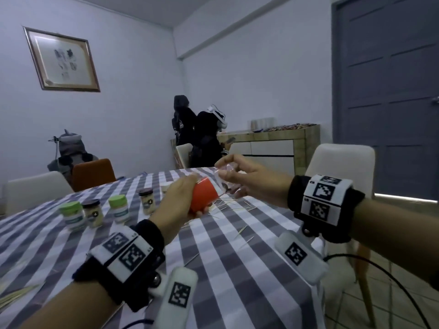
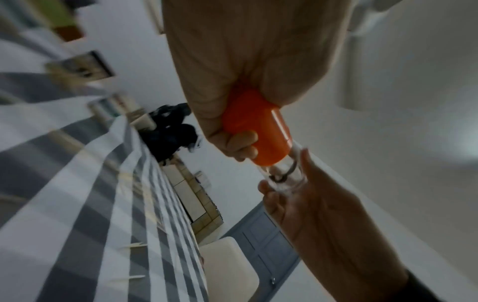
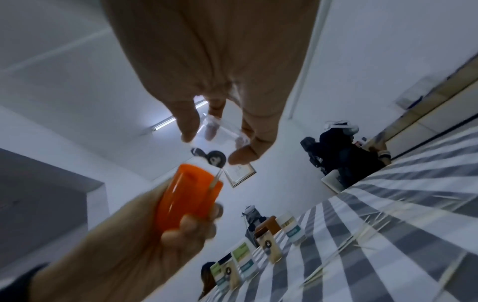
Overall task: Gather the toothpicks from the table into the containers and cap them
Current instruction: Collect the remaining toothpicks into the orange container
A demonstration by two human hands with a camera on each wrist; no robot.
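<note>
Checked grey-white tablecloth (image 1: 237, 269) on the table. White chair (image 1: 339, 162) at its right side, orange-brown chair (image 1: 93, 173) and another white chair (image 1: 35, 188) at far left. Framed picture (image 1: 62, 59) on left wall, grey door (image 1: 389, 74) right. Two people in dark clothes (image 1: 197, 134) by a tiled counter (image 1: 273, 141).
</note>
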